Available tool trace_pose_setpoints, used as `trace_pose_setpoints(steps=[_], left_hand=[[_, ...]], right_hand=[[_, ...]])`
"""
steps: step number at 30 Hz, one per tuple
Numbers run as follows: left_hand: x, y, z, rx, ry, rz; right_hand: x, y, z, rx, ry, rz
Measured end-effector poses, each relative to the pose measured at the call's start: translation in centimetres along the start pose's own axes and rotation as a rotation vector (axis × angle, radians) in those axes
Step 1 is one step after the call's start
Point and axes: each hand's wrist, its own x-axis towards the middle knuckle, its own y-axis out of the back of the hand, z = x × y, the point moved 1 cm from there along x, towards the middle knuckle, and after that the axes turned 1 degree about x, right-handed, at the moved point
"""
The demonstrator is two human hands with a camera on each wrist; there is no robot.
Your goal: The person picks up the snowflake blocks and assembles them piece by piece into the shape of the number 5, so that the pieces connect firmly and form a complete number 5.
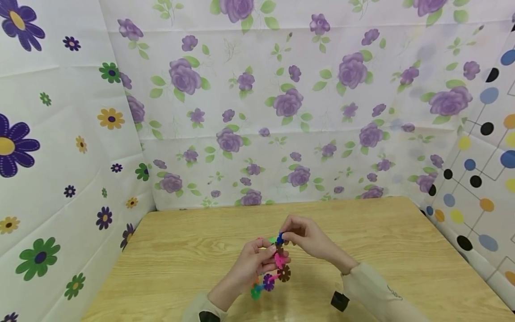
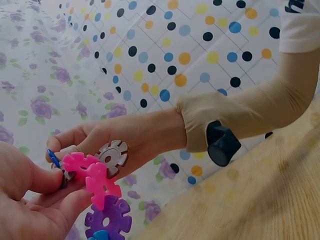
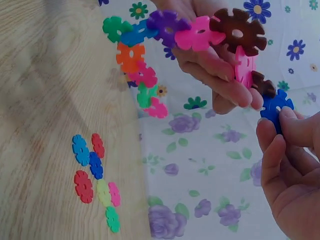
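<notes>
A chain of interlocking plastic snowflake discs hangs from my left hand (image 1: 250, 264), whose thumb and fingers pinch a small brown disc (image 3: 263, 84) near one end. My right hand (image 1: 310, 237) pinches a blue snowflake disc (image 3: 272, 110) edge-on against that brown one. How deeply their slots are joined cannot be made out. Further along the chain come a pink disc (image 3: 244, 70), a larger brown disc (image 3: 238, 33), a purple disc (image 2: 108, 220), a green disc (image 3: 116, 30) and an orange disc (image 3: 131, 57). Part of the chain is hidden behind my left hand in the head view.
Several loose snowflake discs, among them a red disc (image 3: 83, 186) and a yellow disc (image 3: 103, 193), lie on the wooden table (image 1: 181, 250) in the right wrist view. Patterned cloth (image 1: 257, 112) stands around the table's back and sides.
</notes>
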Motion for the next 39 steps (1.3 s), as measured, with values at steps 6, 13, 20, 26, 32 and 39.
trace_pose_setpoints(steps=[6, 13, 20, 26, 32, 39], left_hand=[[-0.5, -0.4, 0.5, -0.023, 0.004, -0.021], [-0.6, -0.9, 1.2, -0.005, -0.048, -0.039], [-0.7, -1.2, 1.6, 0.002, -0.074, -0.047], [-0.6, -1.2, 1.7, 0.017, -0.083, -0.045], [-0.4, -1.2, 1.6, 0.005, -0.068, -0.026], [0.0, -1.7, 1.4, -0.065, -0.065, -0.049]], right_hand=[[0.0, 0.0, -1.1, 0.03, 0.116, -0.047], [0.2, 0.1, -2.2, -0.005, 0.171, -0.028], [0.2, 0.1, -2.3, 0.01, 0.17, -0.021], [0.2, -0.1, -2.4, -0.015, 0.205, 0.002], [0.2, 0.0, -2.5, -0.057, 0.211, 0.002], [0.0, 1.1, -2.4, -0.031, 0.09, -0.011]])
